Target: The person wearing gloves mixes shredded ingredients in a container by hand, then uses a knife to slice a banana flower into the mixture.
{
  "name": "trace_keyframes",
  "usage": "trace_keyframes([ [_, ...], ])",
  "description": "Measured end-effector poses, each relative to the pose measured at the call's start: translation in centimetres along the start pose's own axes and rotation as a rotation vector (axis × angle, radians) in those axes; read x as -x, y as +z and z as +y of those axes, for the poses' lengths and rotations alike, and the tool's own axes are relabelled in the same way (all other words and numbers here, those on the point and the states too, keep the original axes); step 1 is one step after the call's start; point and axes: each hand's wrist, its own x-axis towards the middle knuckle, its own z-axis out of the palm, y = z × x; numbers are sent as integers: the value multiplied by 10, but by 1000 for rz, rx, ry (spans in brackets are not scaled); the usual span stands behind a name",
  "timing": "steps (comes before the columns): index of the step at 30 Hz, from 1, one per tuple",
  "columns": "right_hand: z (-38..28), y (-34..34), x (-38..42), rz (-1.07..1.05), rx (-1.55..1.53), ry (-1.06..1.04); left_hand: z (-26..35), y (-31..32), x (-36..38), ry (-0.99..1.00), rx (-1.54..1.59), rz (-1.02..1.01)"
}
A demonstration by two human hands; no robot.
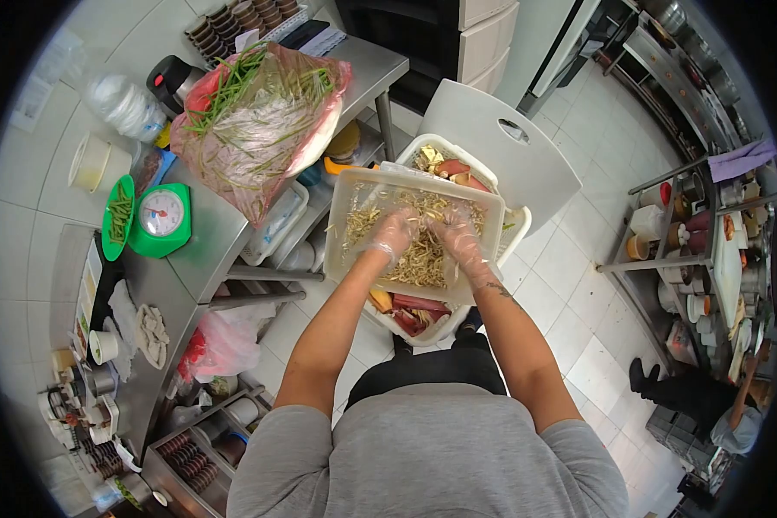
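Note:
Both of my hands wear clear plastic gloves and reach into a translucent plastic tub (341,186). The tub holds a heap of pale, thin, sprout-like pieces (419,259). My left hand (394,233) rests on the pieces at the left, its fingers partly buried. My right hand (457,237) is in the same heap to the right, fingers bent down into it. What either hand holds, if anything, is hidden among the pieces. Beneath the tub stands a white basket (514,235) with reddish and yellowish plant parts showing at its top and bottom ends.
A white chair (540,164) stands behind the basket. On the steel table (181,285) at left are a pink bag of green stalks (250,129) and a green scale (164,216) with green pieces in its pan. Far right, another person (708,401) stands beside steel shelves (665,216).

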Motion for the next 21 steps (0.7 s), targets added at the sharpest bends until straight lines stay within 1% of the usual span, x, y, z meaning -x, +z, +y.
trace_keyframes([
  [1, -8, -2, 2, 7, 41, -44, -4, 4, 0, 18, 74, 33],
  [2, -6, -3, 2, 12, -34, 24, -10, 6, -1, -66, 121, 4],
  [4, 1, -2, 2, 26, -188, 162, 19, -14, 9, -235, 210, -57],
  [7, 5, -1, -1, 0, -94, 67, 11, -25, 6, -212, 393, -144],
  [10, -13, -6, 5, -125, -72, 136, 14, -25, 10, -193, 531, -97],
  [13, -7, -2, -4, -117, -124, 240, 11, -36, 6, -138, 586, -129],
  [16, -6, -3, -5, -92, -324, 227, 19, -48, 12, -176, 445, -125],
  [19, -10, -2, -1, -87, -238, 123, 15, -46, 6, -133, 300, 18],
  [21, -7, 2, 0, -114, -2, 139, 19, -50, 6, -78, 111, 27],
])
